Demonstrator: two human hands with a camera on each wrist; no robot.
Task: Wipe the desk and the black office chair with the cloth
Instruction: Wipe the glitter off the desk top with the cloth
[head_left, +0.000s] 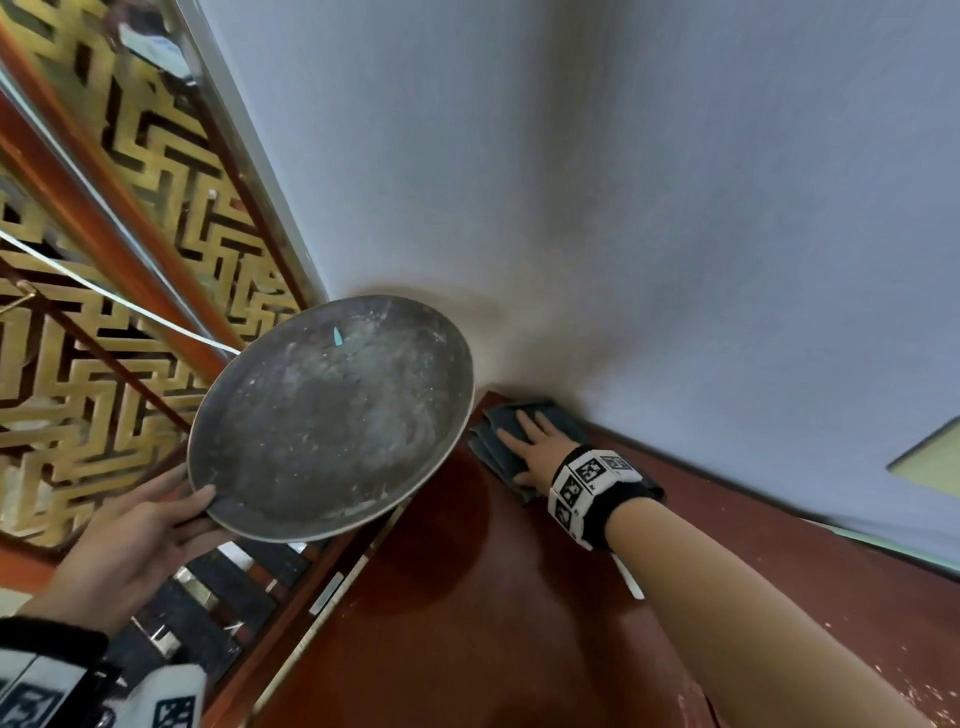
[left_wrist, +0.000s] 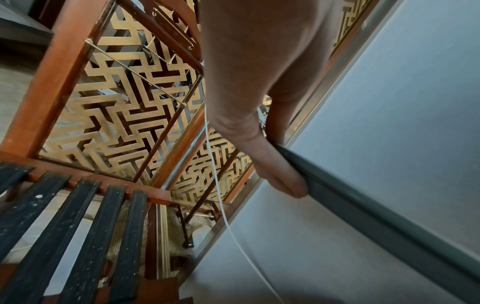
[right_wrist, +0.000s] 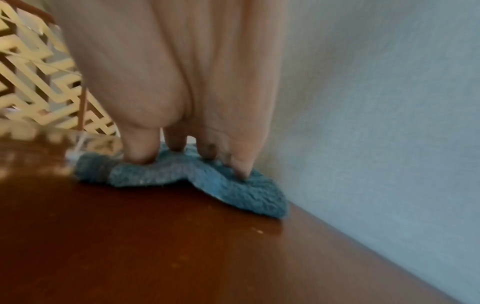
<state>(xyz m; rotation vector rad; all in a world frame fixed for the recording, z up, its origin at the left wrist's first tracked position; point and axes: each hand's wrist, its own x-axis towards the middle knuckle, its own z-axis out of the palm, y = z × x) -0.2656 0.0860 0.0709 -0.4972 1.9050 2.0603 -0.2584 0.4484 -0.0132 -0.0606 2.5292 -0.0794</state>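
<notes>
A blue-grey cloth (head_left: 504, 436) (right_wrist: 182, 174) lies in the far corner of the dark red wooden desk (head_left: 493, 597) (right_wrist: 155, 246), against the wall. My right hand (head_left: 530, 441) (right_wrist: 182, 127) presses flat on it with straight fingers. My left hand (head_left: 140, 535) (left_wrist: 259, 123) holds a round, dusty grey metal tray (head_left: 332, 415) (left_wrist: 363, 209) by its rim, tilted and lifted above the desk's left end. The black office chair is not in view.
The pale wall (head_left: 675, 208) borders the desk's far side. A gold lattice screen in a red wooden frame (head_left: 130, 312) stands at the left, with a white cable (left_wrist: 215, 185) along it. Black slats (left_wrist: 78, 236) lie below the desk's left edge.
</notes>
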